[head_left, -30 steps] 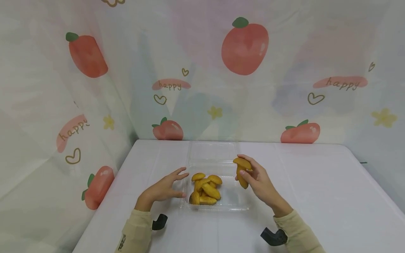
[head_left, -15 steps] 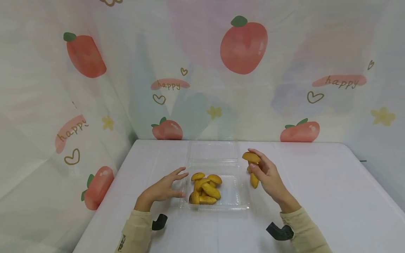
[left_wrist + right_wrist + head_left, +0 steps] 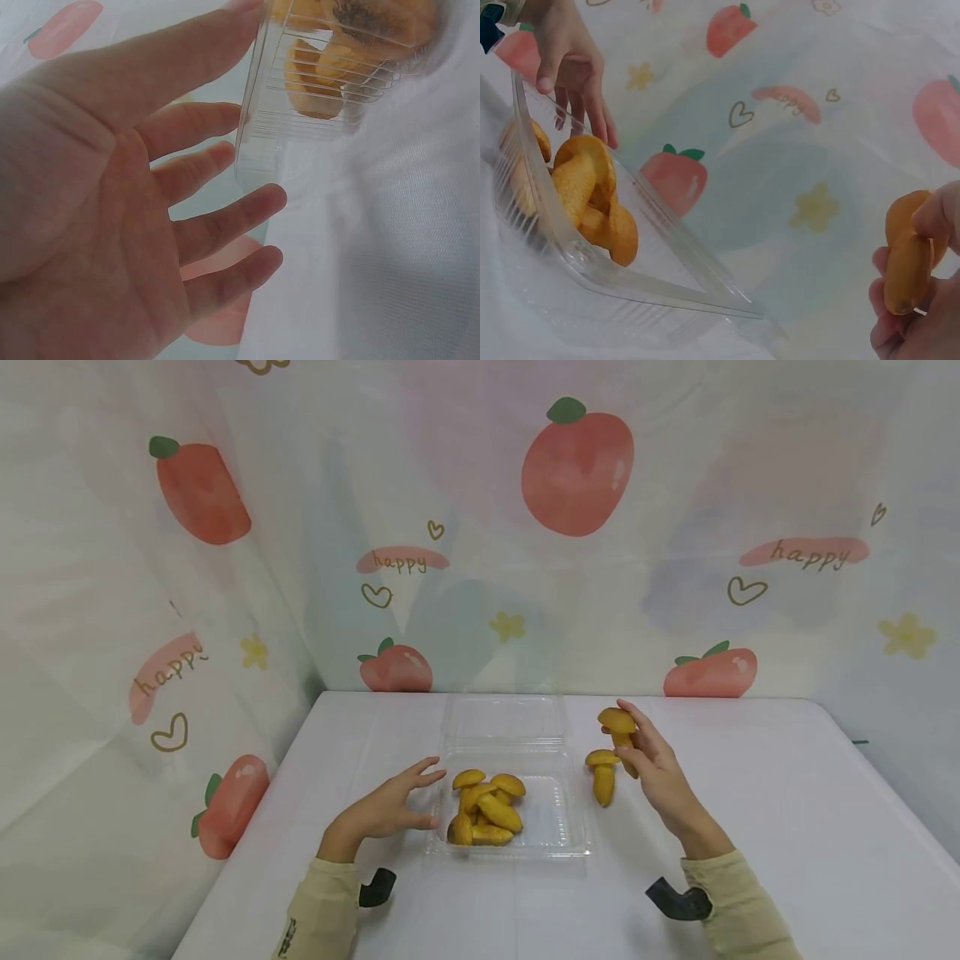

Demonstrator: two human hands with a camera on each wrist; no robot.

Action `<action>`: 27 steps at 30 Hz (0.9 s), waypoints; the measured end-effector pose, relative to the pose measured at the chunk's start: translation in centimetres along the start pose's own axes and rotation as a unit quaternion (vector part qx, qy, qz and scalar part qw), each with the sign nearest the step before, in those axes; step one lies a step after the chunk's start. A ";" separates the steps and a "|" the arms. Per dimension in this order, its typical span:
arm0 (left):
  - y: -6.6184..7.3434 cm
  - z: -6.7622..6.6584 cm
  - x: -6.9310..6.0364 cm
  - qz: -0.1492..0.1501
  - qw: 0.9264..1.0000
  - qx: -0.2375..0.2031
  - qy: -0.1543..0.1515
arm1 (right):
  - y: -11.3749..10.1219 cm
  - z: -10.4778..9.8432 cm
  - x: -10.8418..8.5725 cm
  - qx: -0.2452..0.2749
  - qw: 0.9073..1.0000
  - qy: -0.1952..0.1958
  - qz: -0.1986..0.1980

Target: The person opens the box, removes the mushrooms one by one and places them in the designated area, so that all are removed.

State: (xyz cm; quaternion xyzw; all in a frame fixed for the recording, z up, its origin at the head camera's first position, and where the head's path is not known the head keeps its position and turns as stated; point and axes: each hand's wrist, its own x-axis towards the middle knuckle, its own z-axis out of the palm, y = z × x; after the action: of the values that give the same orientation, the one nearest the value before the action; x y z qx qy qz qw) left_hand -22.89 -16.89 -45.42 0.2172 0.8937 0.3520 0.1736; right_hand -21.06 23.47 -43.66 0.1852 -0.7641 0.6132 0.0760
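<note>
Between the thumb and fingers of my right hand (image 3: 663,777) is a yellow-brown mushroom (image 3: 617,722), cap up, right of the clear container. A second mushroom (image 3: 602,778) lies just below it, beside the container's right edge. My left hand (image 3: 386,806) is at the left side of the clear plastic container (image 3: 555,853), its fingers spread. In the left wrist view the thumb (image 3: 187,56) reaches the container's rim; whether the other fingers touch it I cannot tell. Several mushrooms (image 3: 498,812) are heaped in the container's left part.
The container's clear lid (image 3: 506,718) is folded back behind it. A white cloth covers the table (image 3: 750,818). Curtains printed with red fruit (image 3: 577,472) hang behind and at the left. A black wrist mount (image 3: 678,900) sits below the right hand.
My right hand has moved right and away from the container with its mushroom. The mushroom beside the container, hidden behind that hand before, now shows. My left hand has stayed put.
</note>
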 end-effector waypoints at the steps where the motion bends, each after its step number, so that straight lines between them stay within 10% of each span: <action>1: 0.0 0.0 0.0 -0.001 1.000 0.000 0.000 | 0.0 -0.2 0.0 -0.001 1.000 0.001 0.000; 17: 0.0 -0.1 0.0 -0.005 1.000 -0.004 0.003 | 0.3 -2.8 -0.5 -0.168 0.985 0.035 0.002; 27: 0.0 -0.1 -0.1 0.003 1.000 -0.002 -0.004 | 2.5 -3.7 -0.5 -0.247 0.965 0.021 0.090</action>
State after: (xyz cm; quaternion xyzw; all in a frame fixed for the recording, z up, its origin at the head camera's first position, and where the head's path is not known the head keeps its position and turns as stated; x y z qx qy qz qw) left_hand -22.85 -16.96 -45.35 0.2213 0.8915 0.3537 0.1767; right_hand -21.99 27.62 -45.23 0.0778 -0.9037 0.4135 0.0797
